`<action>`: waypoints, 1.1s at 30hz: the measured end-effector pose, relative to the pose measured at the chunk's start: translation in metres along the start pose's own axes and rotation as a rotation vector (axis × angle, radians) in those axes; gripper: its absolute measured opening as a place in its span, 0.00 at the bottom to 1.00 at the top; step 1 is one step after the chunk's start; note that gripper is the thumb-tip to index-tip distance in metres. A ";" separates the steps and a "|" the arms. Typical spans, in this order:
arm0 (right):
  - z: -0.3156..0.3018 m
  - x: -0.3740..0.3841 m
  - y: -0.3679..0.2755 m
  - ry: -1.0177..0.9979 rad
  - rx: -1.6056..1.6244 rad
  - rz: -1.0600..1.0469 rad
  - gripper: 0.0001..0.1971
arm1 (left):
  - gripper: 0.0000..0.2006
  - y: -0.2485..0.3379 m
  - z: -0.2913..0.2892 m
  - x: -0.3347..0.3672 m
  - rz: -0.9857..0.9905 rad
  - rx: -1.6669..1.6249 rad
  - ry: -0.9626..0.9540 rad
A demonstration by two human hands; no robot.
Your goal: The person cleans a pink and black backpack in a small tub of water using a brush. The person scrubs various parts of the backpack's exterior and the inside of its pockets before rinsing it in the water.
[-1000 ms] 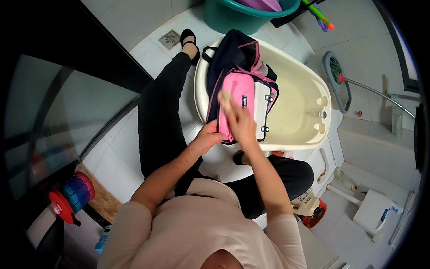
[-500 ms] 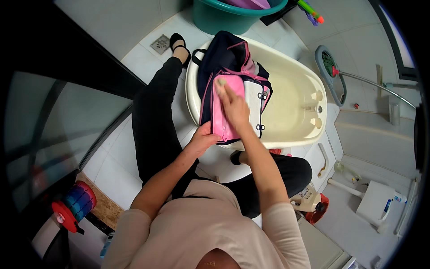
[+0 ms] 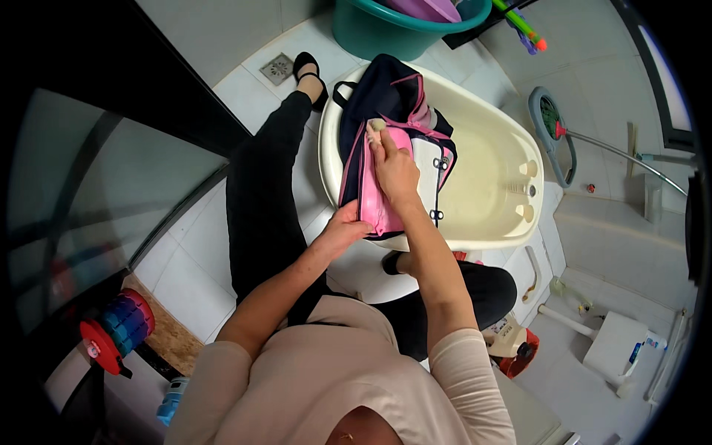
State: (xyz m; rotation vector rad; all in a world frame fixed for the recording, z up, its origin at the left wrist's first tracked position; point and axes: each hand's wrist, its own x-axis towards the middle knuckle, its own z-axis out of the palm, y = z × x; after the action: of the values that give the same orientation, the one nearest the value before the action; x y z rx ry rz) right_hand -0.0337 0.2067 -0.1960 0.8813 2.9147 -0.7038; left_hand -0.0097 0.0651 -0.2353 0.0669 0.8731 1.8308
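Observation:
A navy, pink and white backpack (image 3: pixel 404 152) lies over the left part of a cream baby bathtub (image 3: pixel 493 100). My right hand (image 3: pixel 397 172) is closed around a small cream scrubbing brush (image 3: pixel 377 126). The brush is at the far end of the bag's pink panel, its bristles toward the left edge. At the near left corner of the bag, my left hand (image 3: pixel 346 226) grips the pink and navy edge, thumb on top. Its other fingers are partly hidden.
A teal tub (image 3: pixel 408 33) holding a purple basin stands beyond the bathtub. On the right, a mop (image 3: pixel 550 130) leans by the wall. A beige jug (image 3: pixel 508 337) stands near my right knee, and a red and blue container (image 3: pixel 122 330) is at the lower left.
My right hand has moved the brush slightly away from me, toward the panel's far end. My left hand keeps its hold on the backpack's corner. The whole view has shifted a little.

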 end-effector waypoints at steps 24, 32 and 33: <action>-0.008 -0.089 0.013 -0.087 -0.144 -0.231 0.19 | 0.23 -0.013 -0.019 -0.006 0.044 0.029 -0.046; -0.001 -0.070 0.016 0.076 -0.153 -0.158 0.18 | 0.25 0.000 -0.009 -0.003 0.027 0.020 -0.012; -0.006 -0.093 0.017 -0.016 -0.123 -0.203 0.18 | 0.24 -0.001 -0.014 -0.010 0.041 0.032 0.001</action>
State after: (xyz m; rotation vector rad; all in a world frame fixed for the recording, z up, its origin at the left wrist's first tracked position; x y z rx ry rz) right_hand 0.0538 0.1734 -0.1844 0.5715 3.0225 -0.5285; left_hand -0.0108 0.0501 -0.2423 0.1047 0.9076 1.8550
